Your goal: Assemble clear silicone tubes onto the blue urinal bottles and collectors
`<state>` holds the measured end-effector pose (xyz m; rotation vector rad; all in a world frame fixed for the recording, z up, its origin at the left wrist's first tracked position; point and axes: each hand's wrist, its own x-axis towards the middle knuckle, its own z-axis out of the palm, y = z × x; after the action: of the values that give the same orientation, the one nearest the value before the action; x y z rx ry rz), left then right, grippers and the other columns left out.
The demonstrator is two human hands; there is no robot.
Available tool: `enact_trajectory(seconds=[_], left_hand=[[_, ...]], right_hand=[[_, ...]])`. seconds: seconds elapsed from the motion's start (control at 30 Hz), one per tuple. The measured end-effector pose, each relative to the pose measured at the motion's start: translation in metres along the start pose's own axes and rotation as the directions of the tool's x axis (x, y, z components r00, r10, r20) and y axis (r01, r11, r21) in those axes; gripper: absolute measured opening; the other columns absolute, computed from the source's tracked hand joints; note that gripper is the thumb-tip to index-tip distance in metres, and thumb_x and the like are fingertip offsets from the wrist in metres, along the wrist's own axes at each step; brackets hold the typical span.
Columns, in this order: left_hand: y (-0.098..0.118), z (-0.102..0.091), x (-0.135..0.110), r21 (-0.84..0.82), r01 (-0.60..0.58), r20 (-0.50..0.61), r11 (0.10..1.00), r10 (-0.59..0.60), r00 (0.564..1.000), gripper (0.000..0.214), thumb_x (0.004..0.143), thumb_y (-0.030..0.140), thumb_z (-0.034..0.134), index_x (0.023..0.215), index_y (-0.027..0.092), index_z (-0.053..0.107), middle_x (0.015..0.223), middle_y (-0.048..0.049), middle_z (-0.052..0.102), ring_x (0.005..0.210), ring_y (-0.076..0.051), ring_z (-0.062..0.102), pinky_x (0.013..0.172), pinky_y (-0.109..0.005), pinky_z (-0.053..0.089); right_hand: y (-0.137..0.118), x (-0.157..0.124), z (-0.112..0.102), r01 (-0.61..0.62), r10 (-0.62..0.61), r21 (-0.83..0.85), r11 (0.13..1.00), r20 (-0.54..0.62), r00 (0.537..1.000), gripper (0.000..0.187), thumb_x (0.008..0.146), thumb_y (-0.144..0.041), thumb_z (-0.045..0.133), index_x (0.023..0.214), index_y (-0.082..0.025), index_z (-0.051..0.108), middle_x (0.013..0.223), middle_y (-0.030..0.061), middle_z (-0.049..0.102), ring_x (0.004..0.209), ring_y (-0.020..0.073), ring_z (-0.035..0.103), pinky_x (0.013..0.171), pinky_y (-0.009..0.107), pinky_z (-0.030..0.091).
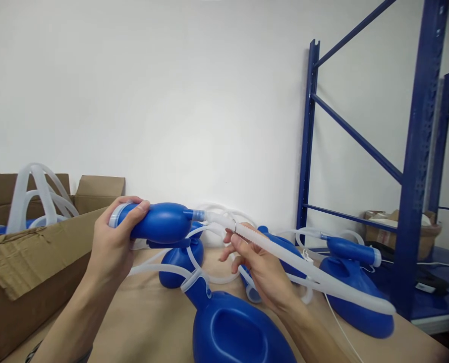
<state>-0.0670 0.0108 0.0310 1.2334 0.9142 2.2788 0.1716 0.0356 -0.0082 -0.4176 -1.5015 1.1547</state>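
Observation:
My left hand point(113, 242) is wrapped round the wide end of a blue plastic funnel piece point(158, 222), held level above the table. A translucent white hose point(303, 267) runs from its narrow end down to the right. My right hand point(257, 264) pinches this hose close to the joint, thumb and fingers closed on it. Right below, at the near edge, lies a blue plastic bottle point(235, 333) with a sunken handle.
An open cardboard box point(23, 272) with white hoses and blue parts stands at the left. More blue bottles point(355, 297) and loose tubing lie on the brown table point(152, 317). A blue metal rack point(413, 166) stands at the right against the white wall.

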Motion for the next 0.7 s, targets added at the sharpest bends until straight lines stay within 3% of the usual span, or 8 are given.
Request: enact_trajectory(seconds=[0.13,0.27,0.53,0.7], left_hand=[[-0.001,0.003,-0.002,0.012,0.030,0.019,0.999,-0.030,0.999,0.038,0.062,0.046,0.087,0.080,0.020,0.066,0.086,0.0016,0.058,0.073,-0.010,0.051,0.050,-0.014,0.043],[0.001,0.006,-0.005,0.034,0.028,0.023,0.999,-0.028,0.999,0.039,0.059,0.047,0.087,0.079,0.020,0.066,0.087,0.0022,0.060,0.074,-0.011,0.053,0.053,-0.016,0.045],[-0.003,0.005,-0.003,0.070,0.029,0.058,0.997,-0.033,0.998,0.038,0.062,0.048,0.086,0.081,0.022,0.066,0.089,0.0014,0.060,0.074,-0.012,0.054,0.048,-0.014,0.041],[-0.003,0.006,-0.003,0.103,0.022,0.073,0.994,-0.030,0.997,0.036,0.064,0.048,0.085,0.081,0.023,0.065,0.087,0.0011,0.061,0.073,-0.012,0.053,0.047,-0.013,0.040]], right_hand=[[0.014,0.004,0.003,0.120,-0.123,-0.034,0.992,-0.092,0.988,0.034,0.088,-0.051,0.072,0.110,-0.025,0.071,0.111,0.0065,0.069,0.085,0.0179,0.073,0.053,0.019,0.052],[0.023,0.006,-0.005,0.233,-0.255,-0.176,0.956,-0.114,0.960,0.038,0.094,-0.050,0.066,0.126,-0.029,0.067,0.103,0.0068,0.072,0.085,0.0190,0.073,0.055,0.021,0.053],[0.028,0.007,-0.025,0.391,-0.435,-0.468,0.793,0.015,0.900,0.037,0.103,-0.039,0.053,0.140,-0.039,0.058,0.113,0.0046,0.066,0.087,0.0159,0.071,0.063,0.024,0.058],[0.023,0.008,-0.033,0.501,-0.482,-0.541,0.675,0.190,0.855,0.038,0.106,-0.035,0.048,0.143,-0.041,0.054,0.116,0.0035,0.067,0.095,0.0169,0.069,0.077,0.029,0.060]])
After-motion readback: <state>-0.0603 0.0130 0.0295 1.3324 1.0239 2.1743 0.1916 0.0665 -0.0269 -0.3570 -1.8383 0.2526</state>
